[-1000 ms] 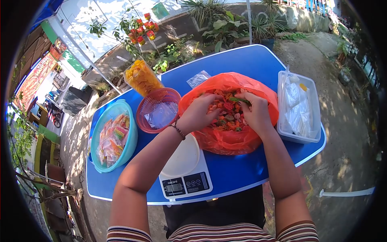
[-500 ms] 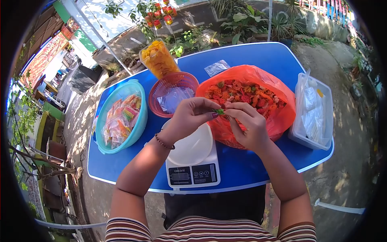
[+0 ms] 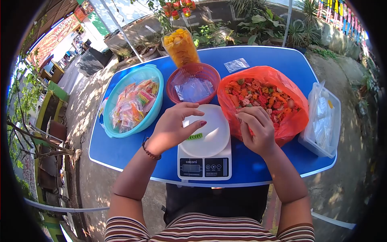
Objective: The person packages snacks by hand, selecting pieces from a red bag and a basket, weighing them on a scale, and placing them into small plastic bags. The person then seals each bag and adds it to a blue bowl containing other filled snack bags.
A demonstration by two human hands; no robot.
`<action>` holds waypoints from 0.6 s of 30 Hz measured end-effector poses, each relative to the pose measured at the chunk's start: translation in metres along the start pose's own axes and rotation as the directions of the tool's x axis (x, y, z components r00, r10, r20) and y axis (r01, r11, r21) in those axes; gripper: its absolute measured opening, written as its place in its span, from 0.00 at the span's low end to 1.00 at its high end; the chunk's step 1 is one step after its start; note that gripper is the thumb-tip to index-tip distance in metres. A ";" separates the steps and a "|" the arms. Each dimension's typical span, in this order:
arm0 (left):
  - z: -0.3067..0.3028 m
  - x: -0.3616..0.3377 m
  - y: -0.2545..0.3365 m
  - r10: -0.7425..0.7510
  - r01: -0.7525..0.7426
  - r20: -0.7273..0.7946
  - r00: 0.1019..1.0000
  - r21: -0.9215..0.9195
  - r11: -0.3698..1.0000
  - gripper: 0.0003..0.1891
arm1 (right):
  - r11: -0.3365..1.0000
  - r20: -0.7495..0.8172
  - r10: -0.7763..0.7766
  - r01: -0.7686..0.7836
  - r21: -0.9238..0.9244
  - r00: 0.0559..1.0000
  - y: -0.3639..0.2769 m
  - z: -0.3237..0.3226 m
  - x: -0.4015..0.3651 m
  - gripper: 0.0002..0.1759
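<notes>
My left hand [image 3: 175,124] is over the left part of the white kitchen scale [image 3: 217,145], thumb and fingers apart, holding nothing. A green ridged piece [image 3: 194,136] rests on the scale's round plate, by my left thumb. My right hand [image 3: 258,129] is at the near left edge of the red plastic bag [image 3: 296,97], its thumb and fingers curled together; whatever they hold, if anything, is hidden. Red, orange and green pieces [image 3: 262,94] fill the open bag.
A turquoise basket [image 3: 159,94] of filled packets stands at the left. Behind the scale, a red basket [image 3: 173,86] holds clear bags, beside a tub of yellow chips [image 3: 181,48]. A clear box [image 3: 322,117] stands right; a flat plastic bag [image 3: 236,65] lies at the back.
My hands have parted. The green piece, earlier between my fingers, is now on the scale plate. My left hand has opened, and the whole view has shifted.
</notes>
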State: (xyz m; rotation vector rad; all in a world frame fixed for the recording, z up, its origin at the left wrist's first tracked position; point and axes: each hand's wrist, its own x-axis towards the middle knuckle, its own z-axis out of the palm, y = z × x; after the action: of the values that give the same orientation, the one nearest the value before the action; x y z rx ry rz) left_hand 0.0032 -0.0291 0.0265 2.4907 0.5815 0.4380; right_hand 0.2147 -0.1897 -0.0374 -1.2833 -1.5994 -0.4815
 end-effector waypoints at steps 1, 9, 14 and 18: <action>0.004 0.003 0.000 0.062 -0.062 -0.003 0.998 -0.005 0.998 0.16 | 0.999 -0.057 0.039 -0.041 -0.029 0.998 0.005 -0.002 0.000 0.14; 0.052 0.049 0.026 0.489 -0.497 0.114 0.865 0.061 0.865 0.20 | 0.962 0.385 0.261 -0.206 -0.179 0.885 0.055 -0.016 -0.020 0.18; 0.072 0.074 0.037 0.322 -0.439 0.403 0.856 0.240 0.866 0.24 | 0.935 0.500 0.344 -0.242 -0.259 0.795 0.042 -0.010 -0.023 0.26; 0.075 0.081 0.043 0.238 -0.388 0.460 0.855 0.265 0.883 0.28 | 0.904 0.532 0.417 -0.278 -0.325 0.737 0.052 -0.010 -0.026 0.25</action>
State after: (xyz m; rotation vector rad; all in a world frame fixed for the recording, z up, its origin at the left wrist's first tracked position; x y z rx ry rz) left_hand 0.1173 -0.0547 0.0062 2.9170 0.0676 -0.1056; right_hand 0.2637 -0.1919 -0.0694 -2.0104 -1.7663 -0.0018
